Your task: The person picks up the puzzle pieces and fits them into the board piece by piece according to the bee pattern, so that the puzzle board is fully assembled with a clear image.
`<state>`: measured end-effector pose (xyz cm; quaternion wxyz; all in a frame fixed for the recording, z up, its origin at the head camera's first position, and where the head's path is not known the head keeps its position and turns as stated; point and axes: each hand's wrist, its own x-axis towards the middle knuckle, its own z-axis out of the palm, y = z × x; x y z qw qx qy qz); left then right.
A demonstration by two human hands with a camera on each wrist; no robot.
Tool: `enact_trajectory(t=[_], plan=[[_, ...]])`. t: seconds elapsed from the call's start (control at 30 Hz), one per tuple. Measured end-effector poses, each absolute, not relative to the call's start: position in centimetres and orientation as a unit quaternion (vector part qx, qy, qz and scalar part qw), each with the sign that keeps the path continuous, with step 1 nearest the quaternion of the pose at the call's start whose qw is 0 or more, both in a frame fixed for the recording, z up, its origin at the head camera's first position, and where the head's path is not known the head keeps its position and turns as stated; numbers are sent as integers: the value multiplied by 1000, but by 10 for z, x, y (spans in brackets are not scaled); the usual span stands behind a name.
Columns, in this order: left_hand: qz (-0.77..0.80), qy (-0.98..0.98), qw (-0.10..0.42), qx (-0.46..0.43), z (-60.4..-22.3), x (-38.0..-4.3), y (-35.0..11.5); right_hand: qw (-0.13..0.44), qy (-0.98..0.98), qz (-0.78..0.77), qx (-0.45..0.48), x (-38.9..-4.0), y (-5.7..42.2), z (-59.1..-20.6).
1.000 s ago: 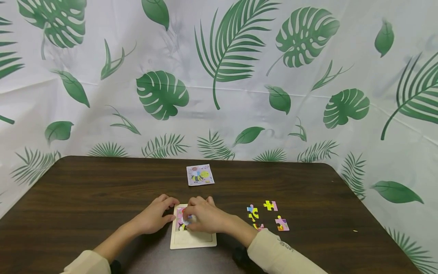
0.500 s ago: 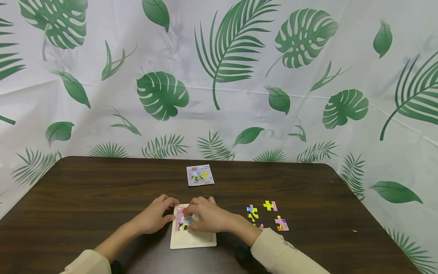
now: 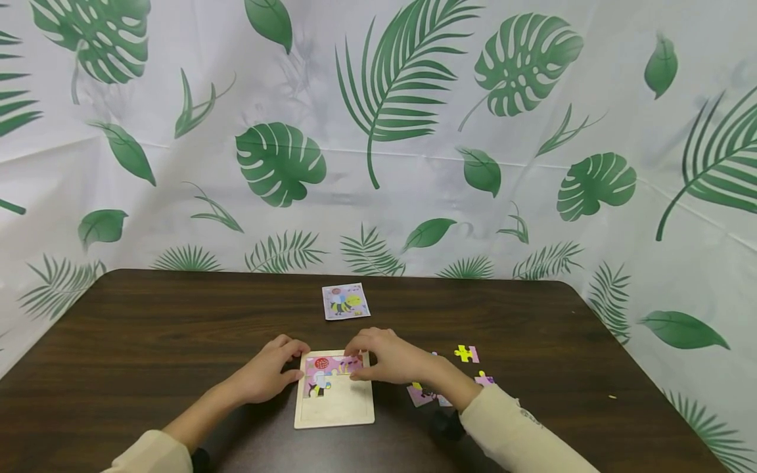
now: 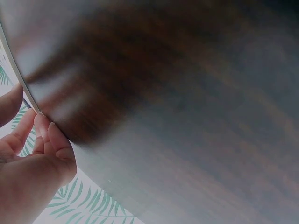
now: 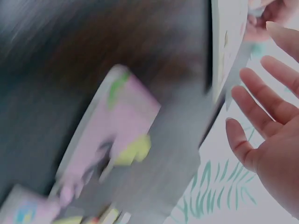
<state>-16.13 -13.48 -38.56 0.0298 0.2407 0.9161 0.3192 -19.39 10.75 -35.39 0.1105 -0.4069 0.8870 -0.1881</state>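
1. The step looks like fitting the puzzle bits into the wooden tray. The left hand helps best if it keeps the tray from sliding. Its fingertips touch the tray's left side and top left corner, and its fingers are loose.
2. The right hand has its fingers spread apart, and I see no bit in it. It is over the tray's top right part. I cannot tell if its tips touch the pink top bit under them.
3. I would pat that bit flat before adding more, so no edge sticks up.
4. The picture card lies past the tray, so it should be good to check each bit against it.
5. Each new bit should turn until its knob meets a hole, then go straight down. Pushing hard could pop out the others.
6. The tray sits between the two hands, with bare wood at its bottom and right.
7. The yellow loose bit lies to the right of the right hand. Other bits lie by the right arm, which hides some.
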Motion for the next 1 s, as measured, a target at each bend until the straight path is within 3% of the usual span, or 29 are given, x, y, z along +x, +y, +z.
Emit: enact_trajectory(t=[0.6,1.0], plan=[[319,918,33,235,-386,-161,-134,97,908,-207,-350,-207,209,-352],[320,917,31,236,-385,-160,-134,111,925,-197,-305,-202,239,-357]])
